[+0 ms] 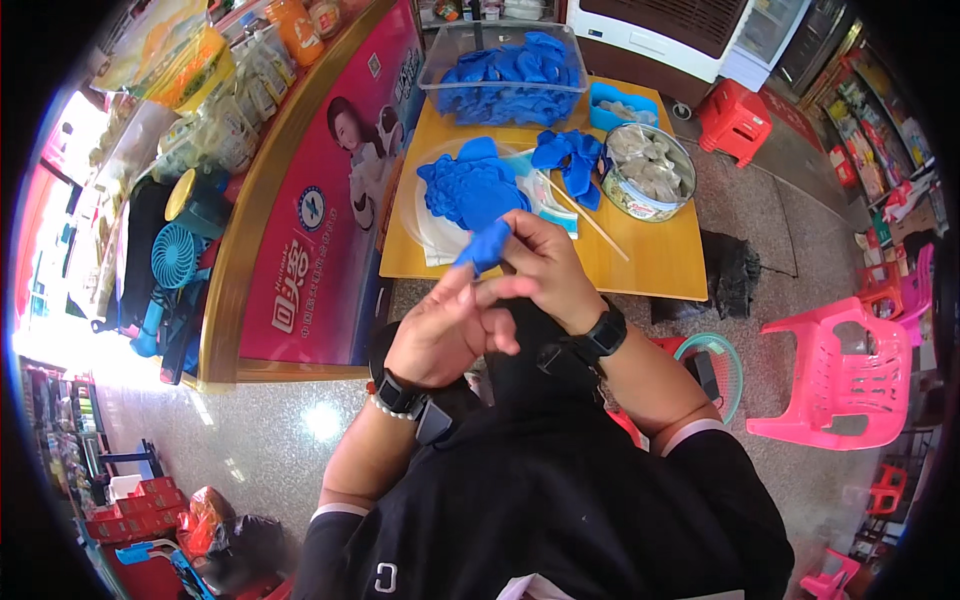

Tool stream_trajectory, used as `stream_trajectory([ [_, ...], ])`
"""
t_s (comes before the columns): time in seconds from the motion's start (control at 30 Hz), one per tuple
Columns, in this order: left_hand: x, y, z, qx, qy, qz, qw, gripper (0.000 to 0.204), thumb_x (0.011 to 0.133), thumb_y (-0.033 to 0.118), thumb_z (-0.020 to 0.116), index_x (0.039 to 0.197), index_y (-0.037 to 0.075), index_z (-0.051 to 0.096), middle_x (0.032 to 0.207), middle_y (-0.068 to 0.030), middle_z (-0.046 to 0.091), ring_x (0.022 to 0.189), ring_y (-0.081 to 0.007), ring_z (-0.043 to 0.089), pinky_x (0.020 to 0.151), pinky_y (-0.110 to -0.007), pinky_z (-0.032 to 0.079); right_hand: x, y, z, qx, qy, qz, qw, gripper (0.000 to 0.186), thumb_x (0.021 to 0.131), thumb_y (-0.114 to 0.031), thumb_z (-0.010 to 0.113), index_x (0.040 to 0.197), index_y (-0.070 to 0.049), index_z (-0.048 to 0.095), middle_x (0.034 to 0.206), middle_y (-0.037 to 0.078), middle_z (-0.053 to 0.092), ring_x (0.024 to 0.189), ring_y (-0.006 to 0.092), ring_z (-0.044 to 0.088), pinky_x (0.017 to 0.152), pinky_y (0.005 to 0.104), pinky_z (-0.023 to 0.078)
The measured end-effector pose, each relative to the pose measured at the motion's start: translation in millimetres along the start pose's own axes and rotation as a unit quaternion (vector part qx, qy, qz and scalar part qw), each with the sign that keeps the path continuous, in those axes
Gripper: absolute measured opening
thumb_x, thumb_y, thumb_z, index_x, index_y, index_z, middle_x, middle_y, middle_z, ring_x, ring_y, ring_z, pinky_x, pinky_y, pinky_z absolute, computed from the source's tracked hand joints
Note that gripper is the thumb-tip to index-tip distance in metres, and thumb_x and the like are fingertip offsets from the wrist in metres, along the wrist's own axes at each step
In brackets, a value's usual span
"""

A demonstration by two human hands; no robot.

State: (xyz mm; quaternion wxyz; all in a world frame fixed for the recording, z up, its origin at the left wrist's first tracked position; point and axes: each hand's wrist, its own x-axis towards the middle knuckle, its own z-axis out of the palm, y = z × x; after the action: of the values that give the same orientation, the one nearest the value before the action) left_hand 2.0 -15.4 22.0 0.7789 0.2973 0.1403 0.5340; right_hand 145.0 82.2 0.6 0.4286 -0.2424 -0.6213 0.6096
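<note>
A small soft blue piece (pixel 485 248), perhaps cloth or foam, is held up between my hands just above the table's near edge. My right hand (pixel 548 268) pinches its upper right end. My left hand (pixel 440 330) has its fingertips on the lower left end, slightly blurred, with the other fingers loosely curled. Just beyond the hands, a heap of flat blue pieces (pixel 470 188) lies on a round clear tray (pixel 408 212). More loose blue pieces (pixel 575 165) rest to its right, beside a thin wooden stick (pixel 592 222).
On the yellow table (pixel 650 270) stand a clear bin (pixel 432 80) of blue pieces, a round tin (pixel 650 208) holding greyish packets and a light-blue basket (pixel 597 112). A pink counter (pixel 300 250) borders the left. Right are a pink chair (pixel 840 385) and red stools (pixel 735 120).
</note>
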Motion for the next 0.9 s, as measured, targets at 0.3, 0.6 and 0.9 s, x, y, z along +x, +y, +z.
stream_trajectory([
  [0.3,9.4,5.9,-32.4,0.053,0.223,0.077,0.97,0.045,0.099,0.037,0.043,0.133,0.007,0.044,0.12,-0.0093,0.058,0.093,-0.0169,0.058,0.08,-0.032,0.047,-8.6,-2.6,0.0,0.21,0.04,0.173,0.961,0.02,0.094,-0.026,0.055,0.091,-0.008,0.064,0.077,-0.004,0.059,0.066,0.0046,0.053,0.058,0.0205,0.04],
  [0.6,19.8,-13.8,-49.8,0.021,0.219,0.072,0.973,0.027,0.097,0.027,0.044,0.113,0.009,0.055,0.126,-0.0122,0.055,0.113,-0.0239,0.053,0.092,-0.039,0.041,-7.8,35.8,-17.8,-0.305,-0.018,-0.031,0.952,0.022,0.085,-0.024,0.063,0.081,-0.003,0.064,0.069,0.014,0.06,0.066,0.0229,0.061,0.06,0.0348,0.046],
  [0.9,12.5,11.5,-38.4,-0.137,0.189,0.103,0.967,0.045,0.096,0.05,0.038,0.106,0.008,0.053,0.082,-0.0052,0.047,0.072,-0.0168,0.042,0.068,-0.03,0.034,-13.3,107.5,-152.4,-0.689,0.157,0.086,0.702,0.024,0.083,-0.02,0.062,0.101,-0.007,0.054,0.094,0.016,0.061,0.088,0.0364,0.06,0.078,0.0452,0.047],
])
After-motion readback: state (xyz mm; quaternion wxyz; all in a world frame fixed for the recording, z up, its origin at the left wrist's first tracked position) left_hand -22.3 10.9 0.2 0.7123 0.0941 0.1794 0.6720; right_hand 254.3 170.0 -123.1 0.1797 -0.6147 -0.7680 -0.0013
